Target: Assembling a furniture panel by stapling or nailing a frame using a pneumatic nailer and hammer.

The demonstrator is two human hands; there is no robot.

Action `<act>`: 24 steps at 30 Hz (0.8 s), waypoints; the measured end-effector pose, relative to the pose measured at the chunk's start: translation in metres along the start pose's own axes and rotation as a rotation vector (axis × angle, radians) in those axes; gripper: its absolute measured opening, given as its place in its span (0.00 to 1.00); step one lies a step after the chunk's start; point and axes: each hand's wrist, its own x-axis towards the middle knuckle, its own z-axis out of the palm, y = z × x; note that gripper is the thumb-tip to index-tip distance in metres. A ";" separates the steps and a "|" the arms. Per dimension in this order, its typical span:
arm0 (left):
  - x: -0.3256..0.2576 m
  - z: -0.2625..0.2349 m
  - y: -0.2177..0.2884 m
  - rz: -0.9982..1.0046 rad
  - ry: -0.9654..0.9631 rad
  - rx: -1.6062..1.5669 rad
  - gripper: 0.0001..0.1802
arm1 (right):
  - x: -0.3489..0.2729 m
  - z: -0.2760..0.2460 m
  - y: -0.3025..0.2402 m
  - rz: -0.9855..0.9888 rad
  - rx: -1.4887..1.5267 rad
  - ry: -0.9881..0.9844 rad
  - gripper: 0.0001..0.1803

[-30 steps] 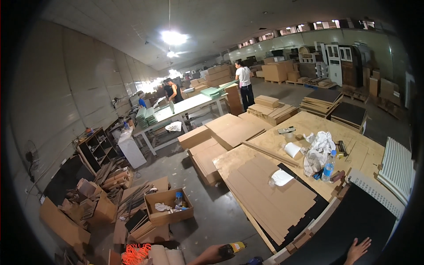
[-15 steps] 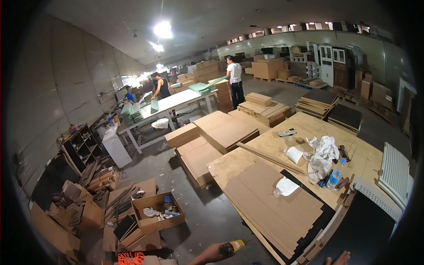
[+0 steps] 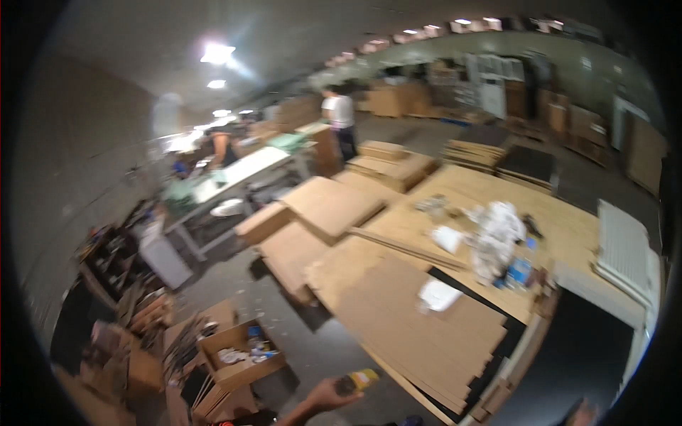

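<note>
Left hand, fingers wrapped round yellow tool, right hand, fingers blurred, state unclear

A compact yellow-and-black handheld tool, blurred, is gripped in the left fingers, its yellow end pointing away and to the right. A large, smooth, black rectangular panel lies flat at lower right, greyish sheen nearest, with the blurred right fingers over its near part; contact is unclear.
</note>
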 end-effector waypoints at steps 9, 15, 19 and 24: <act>0.095 -0.004 0.117 0.345 -0.071 0.468 0.17 | 0.139 -0.265 -0.304 0.209 0.482 -0.794 0.46; 0.151 0.083 0.227 0.328 -0.409 0.439 0.27 | 0.103 -0.288 -0.357 -0.019 0.558 -0.720 0.49; 0.183 0.154 0.265 0.574 -0.612 0.481 0.27 | 0.099 -0.291 -0.355 -0.017 0.563 -0.772 0.46; 0.227 0.227 0.281 0.533 -0.687 0.569 0.21 | 0.115 -0.301 -0.368 0.084 0.523 -0.841 0.46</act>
